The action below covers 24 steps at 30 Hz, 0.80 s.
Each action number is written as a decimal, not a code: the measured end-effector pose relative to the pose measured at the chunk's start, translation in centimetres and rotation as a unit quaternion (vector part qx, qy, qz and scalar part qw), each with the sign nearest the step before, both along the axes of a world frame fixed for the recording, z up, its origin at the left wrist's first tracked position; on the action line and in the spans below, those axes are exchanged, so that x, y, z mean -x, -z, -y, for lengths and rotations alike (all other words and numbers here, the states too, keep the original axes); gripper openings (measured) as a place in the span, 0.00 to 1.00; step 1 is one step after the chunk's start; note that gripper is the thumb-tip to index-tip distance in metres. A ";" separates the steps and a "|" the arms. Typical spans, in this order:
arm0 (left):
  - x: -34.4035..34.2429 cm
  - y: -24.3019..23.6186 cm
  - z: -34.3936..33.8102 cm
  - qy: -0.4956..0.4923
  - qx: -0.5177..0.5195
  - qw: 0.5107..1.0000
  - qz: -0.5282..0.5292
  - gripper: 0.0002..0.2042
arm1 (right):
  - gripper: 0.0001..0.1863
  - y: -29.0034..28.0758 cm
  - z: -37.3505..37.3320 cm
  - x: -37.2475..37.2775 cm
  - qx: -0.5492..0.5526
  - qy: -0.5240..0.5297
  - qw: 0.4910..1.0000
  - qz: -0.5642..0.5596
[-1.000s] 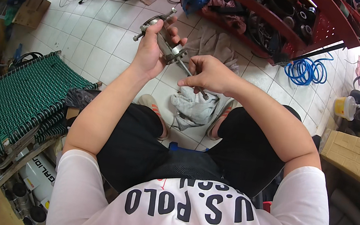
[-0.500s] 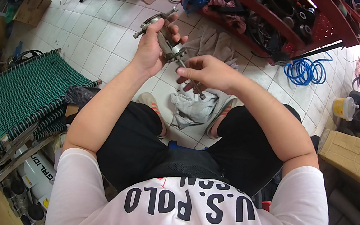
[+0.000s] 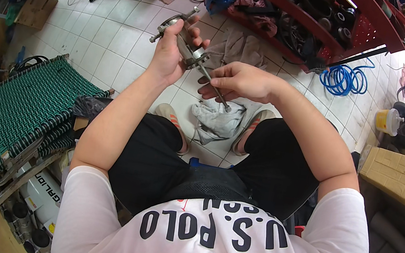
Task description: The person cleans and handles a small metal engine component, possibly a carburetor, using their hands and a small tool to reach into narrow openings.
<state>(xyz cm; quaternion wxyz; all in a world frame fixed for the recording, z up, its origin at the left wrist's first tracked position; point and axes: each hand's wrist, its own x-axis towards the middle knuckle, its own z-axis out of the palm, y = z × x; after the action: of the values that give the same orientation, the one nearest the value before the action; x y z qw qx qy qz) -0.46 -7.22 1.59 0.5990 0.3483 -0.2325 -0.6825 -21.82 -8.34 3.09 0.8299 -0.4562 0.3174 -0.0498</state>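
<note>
My left hand (image 3: 175,51) is wrapped round a silvery metal cylinder assembly (image 3: 193,55), thumb on top, with a flanged, bolted fitting (image 3: 169,25) at its upper end. A slim steel rod (image 3: 207,73) runs from the lower end down to the right. My right hand (image 3: 235,81) pinches this rod loosely with thumb and curled fingers. The rod's knobbed tip sits just below my hand, over a crumpled pale cloth (image 3: 214,123) on the floor between my feet. A brown-grey rag (image 3: 242,52) lies behind my hands.
Ahead are a red metal cart (image 3: 367,20) of dark parts and a blue coiled hose (image 3: 343,83). To my left are a folded green woven chair (image 3: 26,111), cables and a white tank (image 3: 36,192). To my right are a cardboard box (image 3: 398,183) and a white tub (image 3: 387,121).
My right hand has shifted and re-gripped along the rod, its thumb now higher up than a second ago. My left hand and the assembly have barely moved.
</note>
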 end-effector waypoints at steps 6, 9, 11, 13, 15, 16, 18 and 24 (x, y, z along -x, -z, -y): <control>0.1 0.1 -0.2 0.003 -0.008 1.000 0.002 0.23 | 0.16 1.3 0.9 -0.2 0.215 -0.106 0.963 -0.121; -0.2 0.3 -0.1 -0.006 -0.004 1.000 -0.010 0.22 | 0.17 1.0 0.6 -0.7 0.230 -0.108 0.958 -0.134; -0.4 0.1 -0.1 -0.012 0.002 1.000 -0.022 0.21 | 0.17 0.7 0.3 -0.4 0.139 -0.076 0.985 -0.075; -0.5 0.1 -0.1 -0.007 -0.003 1.000 0.005 0.22 | 0.17 0.9 0.3 -0.1 0.044 -0.043 0.998 -0.014; -0.4 0.1 0.0 -0.011 -0.005 1.000 0.006 0.22 | 0.17 1.4 0.6 0.1 0.023 -0.043 0.999 0.008; -0.3 0.0 -0.1 -0.015 -0.008 1.000 0.008 0.22 | 0.16 1.3 0.6 0.0 0.062 -0.048 0.997 -0.009; -0.3 0.2 -0.2 -0.011 -0.008 1.000 0.008 0.22 | 0.16 1.9 0.9 -0.3 0.152 -0.074 0.984 -0.057; -0.2 0.2 -0.2 -0.017 -0.004 1.000 0.000 0.22 | 0.15 0.9 -0.2 -1.0 0.267 -0.055 0.956 -0.111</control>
<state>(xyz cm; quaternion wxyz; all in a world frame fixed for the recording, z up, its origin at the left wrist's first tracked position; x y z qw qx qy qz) -0.25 -7.03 1.39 0.6094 0.3543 -0.2240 -0.6730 -20.78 -8.14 2.22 0.6386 -0.6808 0.3569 -0.0365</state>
